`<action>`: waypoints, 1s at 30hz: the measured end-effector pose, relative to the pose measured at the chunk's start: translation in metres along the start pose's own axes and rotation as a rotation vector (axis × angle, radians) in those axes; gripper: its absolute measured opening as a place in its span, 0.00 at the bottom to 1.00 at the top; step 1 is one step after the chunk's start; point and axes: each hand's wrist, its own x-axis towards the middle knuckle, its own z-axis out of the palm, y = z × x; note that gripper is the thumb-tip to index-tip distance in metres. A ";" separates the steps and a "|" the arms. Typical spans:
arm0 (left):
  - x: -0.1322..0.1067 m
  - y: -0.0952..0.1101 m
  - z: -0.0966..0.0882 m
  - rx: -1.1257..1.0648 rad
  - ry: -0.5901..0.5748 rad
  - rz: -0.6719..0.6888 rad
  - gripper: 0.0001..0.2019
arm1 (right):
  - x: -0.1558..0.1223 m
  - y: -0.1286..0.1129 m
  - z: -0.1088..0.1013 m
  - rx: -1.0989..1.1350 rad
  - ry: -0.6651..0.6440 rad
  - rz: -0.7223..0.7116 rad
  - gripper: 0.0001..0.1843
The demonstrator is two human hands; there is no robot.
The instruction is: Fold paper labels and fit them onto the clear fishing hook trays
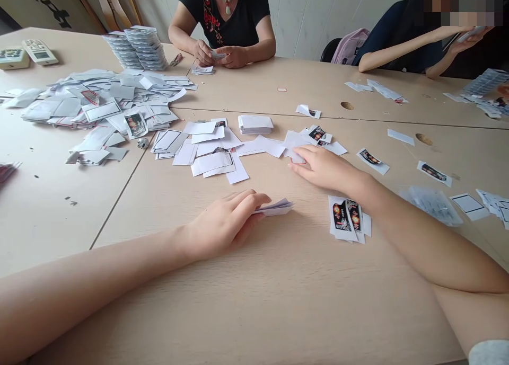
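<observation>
My left hand (230, 216) is closed around a small stack of white paper cards (278, 208), low over the table in the middle. Farther out, my right hand (322, 166) reaches across the table with its fingertips on a loose white card with a red edge (298, 158). Whether those fingers pinch the card or only press on it, I cannot tell. Beyond that hand lie more white cards and a dark printed card (319, 134). Under my right forearm sits a small pile of black printed cards (342, 219).
A large heap of white cards (99, 97) covers the left side. Behind it stand tall bundled stacks (145, 47). A neat white stack (255, 124) and scattered cards (214, 153) lie mid-table. Across sits a person in black (222, 31) holding cards; another person (417, 47) sits right.
</observation>
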 end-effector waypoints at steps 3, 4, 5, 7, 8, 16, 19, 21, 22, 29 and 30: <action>0.000 0.000 0.000 0.000 -0.026 0.007 0.15 | -0.007 0.004 -0.013 0.030 -0.133 -0.080 0.16; 0.000 0.000 -0.001 -0.004 -0.043 0.015 0.15 | -0.010 0.003 -0.017 0.058 -0.168 -0.101 0.15; 0.000 0.000 -0.002 -0.008 -0.058 0.025 0.14 | -0.012 0.002 -0.020 0.083 -0.191 -0.107 0.15; 0.001 0.001 -0.003 -0.011 -0.071 0.049 0.13 | -0.014 -0.001 -0.022 0.099 -0.147 -0.065 0.15; 0.001 0.001 -0.004 -0.012 -0.074 0.061 0.12 | -0.014 -0.002 -0.021 0.085 -0.083 -0.015 0.15; 0.002 0.001 -0.004 -0.010 -0.082 0.103 0.12 | -0.004 0.008 -0.006 0.106 -0.156 0.346 0.25; 0.002 0.001 -0.004 -0.009 -0.080 0.113 0.11 | -0.003 0.018 -0.014 0.262 -0.314 0.371 0.27; 0.002 0.001 -0.004 -0.008 -0.086 0.118 0.11 | -0.002 0.024 -0.021 0.319 -0.341 0.346 0.24; 0.002 0.001 -0.004 -0.007 -0.090 0.120 0.11 | -0.003 0.026 -0.025 0.327 -0.328 0.315 0.21; 0.003 0.001 -0.004 -0.037 -0.104 0.099 0.12 | -0.007 0.025 -0.046 0.159 -0.276 -0.144 0.13; 0.003 0.001 -0.004 -0.038 -0.103 0.098 0.11 | -0.007 0.024 -0.045 0.106 -0.293 -0.219 0.13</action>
